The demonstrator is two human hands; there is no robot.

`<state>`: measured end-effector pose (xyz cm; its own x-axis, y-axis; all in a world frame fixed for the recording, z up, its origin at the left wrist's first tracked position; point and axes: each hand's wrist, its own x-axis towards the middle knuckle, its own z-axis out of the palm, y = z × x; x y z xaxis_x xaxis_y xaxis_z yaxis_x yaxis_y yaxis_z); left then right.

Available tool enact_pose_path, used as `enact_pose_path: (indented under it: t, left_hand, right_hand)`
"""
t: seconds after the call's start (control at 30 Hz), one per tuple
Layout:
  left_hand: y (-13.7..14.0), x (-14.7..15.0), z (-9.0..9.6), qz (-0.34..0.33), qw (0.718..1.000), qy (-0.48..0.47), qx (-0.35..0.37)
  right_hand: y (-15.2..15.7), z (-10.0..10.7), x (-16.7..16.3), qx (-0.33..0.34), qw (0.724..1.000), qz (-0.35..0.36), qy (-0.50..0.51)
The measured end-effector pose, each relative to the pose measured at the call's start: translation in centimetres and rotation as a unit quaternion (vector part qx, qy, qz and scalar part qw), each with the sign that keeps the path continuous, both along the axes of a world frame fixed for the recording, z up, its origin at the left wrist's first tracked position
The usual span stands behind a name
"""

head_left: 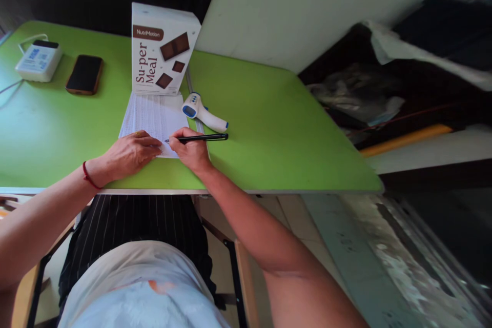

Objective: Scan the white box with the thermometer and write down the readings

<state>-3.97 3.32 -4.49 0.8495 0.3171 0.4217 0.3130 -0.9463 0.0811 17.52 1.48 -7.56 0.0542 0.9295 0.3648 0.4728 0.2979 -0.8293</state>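
A black pen (210,138) is held in my right hand (193,154), pinched between thumb and fingers. Its tip points left and meets the lower part of a printed white paper (148,113), though I cannot make out any marks there. My left hand (130,155) lies palm down across the paper's lower left, fingers stretched toward the pen tip and holding nothing. At the paper's far edge stands a white "Su-per Meal" box (154,56). Just beyond my right hand, a white and blue infrared thermometer (207,117) lies on its side.
The green table (277,133) ends in a near edge above my lap. A dark phone (84,75) and a white device with a cable (39,61) sit at the far left. Behind the table rises a pale wall (261,15); a cluttered shelf (361,92) is at the right.
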Motion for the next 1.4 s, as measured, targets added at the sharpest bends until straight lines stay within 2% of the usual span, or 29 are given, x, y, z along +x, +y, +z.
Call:
enact_pose_path:
  t: [0.2,0.77,1.0,1.4]
  left_hand:
    - [0.01,0.09,0.0,-0.007,1.0,-0.014,0.018]
    - [-0.01,0.03,0.11,-0.001,1.0,0.001,0.007]
    - [-0.05,-0.02,0.15,0.0,1.0,-0.004,0.014]
    - [0.07,0.07,0.01,-0.007,1.0,-0.004,0.024]
  right_hand:
    - [0.05,0.07,-0.05,0.0,1.0,-0.007,0.005]
    - [-0.09,0.18,-0.08,-0.003,1.0,-0.009,-0.011]
    - [0.02,0.1,0.09,-0.005,0.999,-0.006,0.05]
    - [0.12,-0.17,0.26,-0.005,1.0,0.0,0.022]
